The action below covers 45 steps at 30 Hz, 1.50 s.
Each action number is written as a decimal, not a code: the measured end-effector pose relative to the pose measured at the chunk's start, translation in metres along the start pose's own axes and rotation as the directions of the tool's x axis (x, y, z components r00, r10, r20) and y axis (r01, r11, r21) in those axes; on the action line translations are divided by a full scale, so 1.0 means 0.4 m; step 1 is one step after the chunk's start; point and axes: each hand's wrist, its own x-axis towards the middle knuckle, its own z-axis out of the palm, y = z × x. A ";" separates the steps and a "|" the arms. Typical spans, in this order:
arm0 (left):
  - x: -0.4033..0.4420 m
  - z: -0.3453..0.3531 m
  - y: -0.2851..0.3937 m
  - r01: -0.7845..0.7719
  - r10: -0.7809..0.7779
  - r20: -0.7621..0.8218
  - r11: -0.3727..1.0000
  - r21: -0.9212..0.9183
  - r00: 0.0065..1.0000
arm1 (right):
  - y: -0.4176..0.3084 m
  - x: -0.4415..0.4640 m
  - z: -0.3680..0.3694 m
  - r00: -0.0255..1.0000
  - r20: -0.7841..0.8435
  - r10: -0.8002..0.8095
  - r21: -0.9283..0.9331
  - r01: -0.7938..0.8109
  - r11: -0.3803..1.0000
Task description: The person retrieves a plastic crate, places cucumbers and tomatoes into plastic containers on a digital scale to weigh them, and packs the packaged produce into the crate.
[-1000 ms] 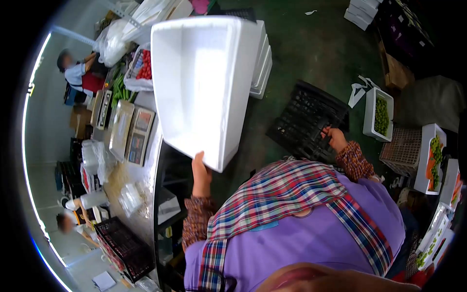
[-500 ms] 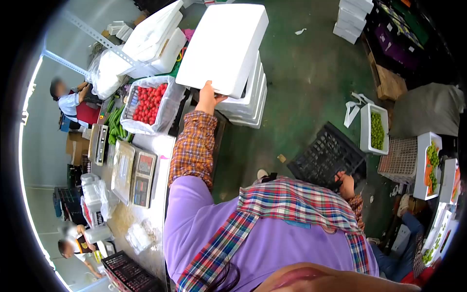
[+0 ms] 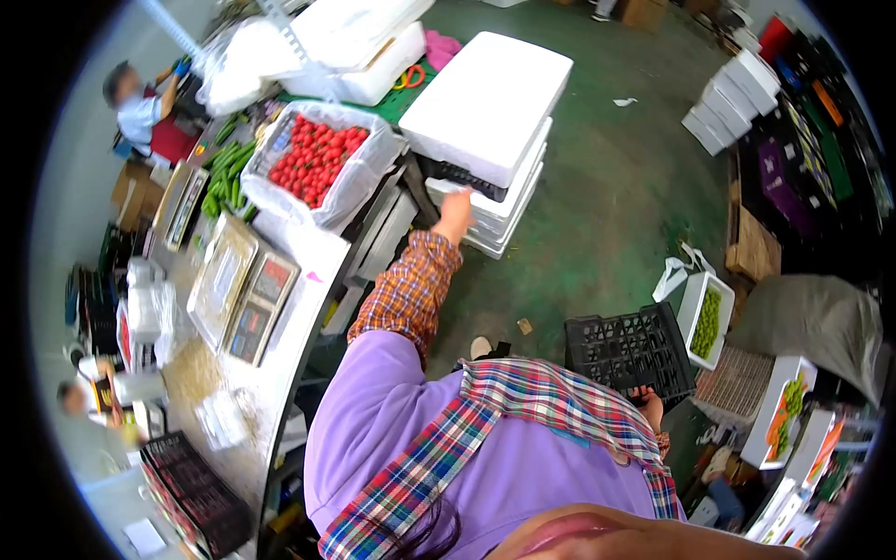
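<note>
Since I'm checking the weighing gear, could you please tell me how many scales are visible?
2: the nearer scale on the worktable, and the farther scale beyond it, beside the green vegetables. Others may be hidden.

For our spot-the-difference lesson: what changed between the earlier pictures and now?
The foam box went forward, turned over, onto the stack; the left hand seems to have let it go. Unchanged: the right hand holds the crate; the scales stay on the table.

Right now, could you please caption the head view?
Left hand beside stacked white foam boxes; right hand gripping a black plastic crate.
</note>
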 end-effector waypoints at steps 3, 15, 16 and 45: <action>-0.283 0.147 -0.043 -0.170 0.146 0.270 0.983 0.071 0.952 | -0.037 -0.012 0.039 1.000 0.010 0.019 -0.054 -0.018 0.998; -1.923 0.373 0.259 0.977 -0.802 0.558 0.179 -0.118 0.214 | -0.147 0.356 0.069 0.666 0.355 0.656 -0.722 -0.251 0.645; -2.099 0.481 0.270 0.934 -0.821 0.557 -0.092 -0.346 0.125 | -0.120 0.219 0.102 0.847 0.266 0.460 -0.723 -0.139 0.676; -2.808 0.481 1.336 -0.373 -0.543 0.604 -0.481 -0.793 -0.584 | 0.357 -0.207 -0.068 0.534 0.146 0.833 -0.893 0.434 -0.122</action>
